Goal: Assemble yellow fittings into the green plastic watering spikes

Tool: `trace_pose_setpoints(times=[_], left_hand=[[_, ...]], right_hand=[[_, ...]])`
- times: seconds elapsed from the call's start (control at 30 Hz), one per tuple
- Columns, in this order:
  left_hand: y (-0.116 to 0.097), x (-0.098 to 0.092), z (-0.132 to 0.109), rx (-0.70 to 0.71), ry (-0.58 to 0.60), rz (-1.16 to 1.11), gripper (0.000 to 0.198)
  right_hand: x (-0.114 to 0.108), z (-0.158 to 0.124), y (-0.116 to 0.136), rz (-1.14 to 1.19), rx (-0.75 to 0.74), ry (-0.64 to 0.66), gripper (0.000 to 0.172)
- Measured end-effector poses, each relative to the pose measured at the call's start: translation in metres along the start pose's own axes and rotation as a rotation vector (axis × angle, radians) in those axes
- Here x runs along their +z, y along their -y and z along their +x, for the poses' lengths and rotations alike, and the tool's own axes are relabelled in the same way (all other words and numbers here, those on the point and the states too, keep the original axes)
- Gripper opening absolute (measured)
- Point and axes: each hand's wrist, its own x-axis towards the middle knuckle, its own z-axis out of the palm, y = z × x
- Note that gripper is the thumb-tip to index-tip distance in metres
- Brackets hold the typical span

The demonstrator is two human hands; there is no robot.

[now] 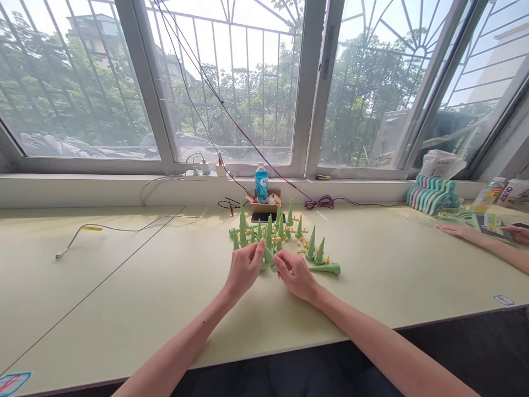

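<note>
Both my hands meet over the middle of a pale yellow table (124,286). My left hand (244,269) and my right hand (294,272) are closed, fingertips pinching the same green cone-shaped spike (268,258) between them. Just beyond stands a cluster of several more green cone spikes (281,231), most upright, mixed with small yellow valve pieces (303,241). One green spike (326,268) lies on its side to the right of my right hand.
A blue-labelled water bottle (261,184) and a small cardboard box (264,205) stand behind the cluster. Cables (318,203) run along the window sill; a white cable (78,234) lies at left. Another person's hand (454,230) rests at far right beside stacked pastel items (432,194).
</note>
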Motion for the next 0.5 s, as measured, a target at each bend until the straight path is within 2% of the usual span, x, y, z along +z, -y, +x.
trace_pose_setpoints(times=[0.17, 0.27, 0.5], left_hand=[[0.0050, 0.0024, 0.0012, -0.060, 0.170, -0.184, 0.046], [0.0060, 0.0031, 0.0021, -0.116, 0.228, -0.282, 0.045], [0.0008, 0.0002, 0.0040, -0.235, 0.137, -0.383, 0.048]], right_hand=[[0.0009, -0.0007, -0.0045, 0.006, 0.007, 0.008, 0.041], [0.0008, 0.0001, -0.0066, 0.021, 0.017, 0.017, 0.042], [-0.0019, 0.0006, -0.0037, 0.017, 0.008, 0.024, 0.031]])
